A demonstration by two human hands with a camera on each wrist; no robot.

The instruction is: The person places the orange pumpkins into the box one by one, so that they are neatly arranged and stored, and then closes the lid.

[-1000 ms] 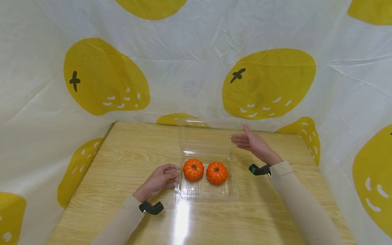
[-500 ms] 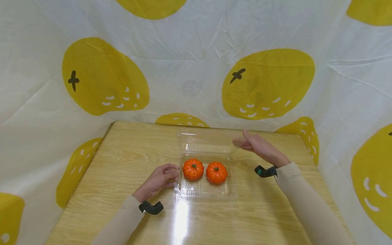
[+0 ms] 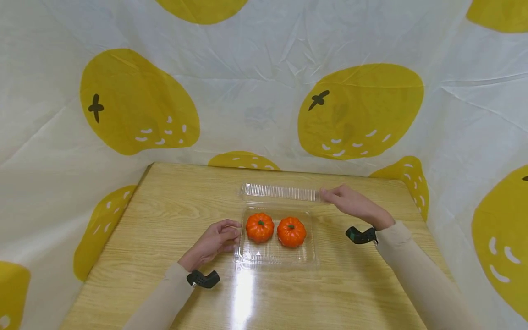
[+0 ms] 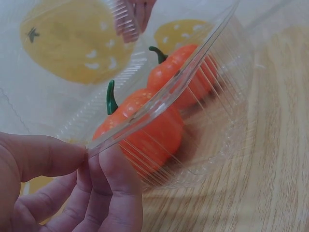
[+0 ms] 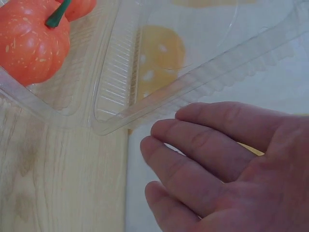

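Observation:
A clear plastic clamshell box (image 3: pixel 275 260) lies on the table with its hinged lid (image 3: pixel 280 192) raised at the far side. Inside the base sit two small orange pumpkins with green stems, a left pumpkin (image 3: pixel 260 228) and a right pumpkin (image 3: pixel 291 232). My left hand (image 3: pixel 211 244) pinches the base's left rim between thumb and fingers, as the left wrist view shows. At the lid's right side is my right hand (image 3: pixel 356 204), fingers extended behind the clear plastic in the right wrist view (image 5: pixel 212 169). Whether those fingertips touch the lid is hard to tell.
A wooden table (image 3: pixel 185 197) bears the box. Behind it and along both sides hangs a white cloth (image 3: pixel 247 110) printed with large yellow fruit shapes. Each wrist wears a dark camera mount, the left mount (image 3: pixel 203 279) and the right mount (image 3: pixel 360 235).
The lid has tilted from leaning back to a steeper angle toward the base. My right hand has moved slightly nearer along with it. The left hand and pumpkins have stayed in place.

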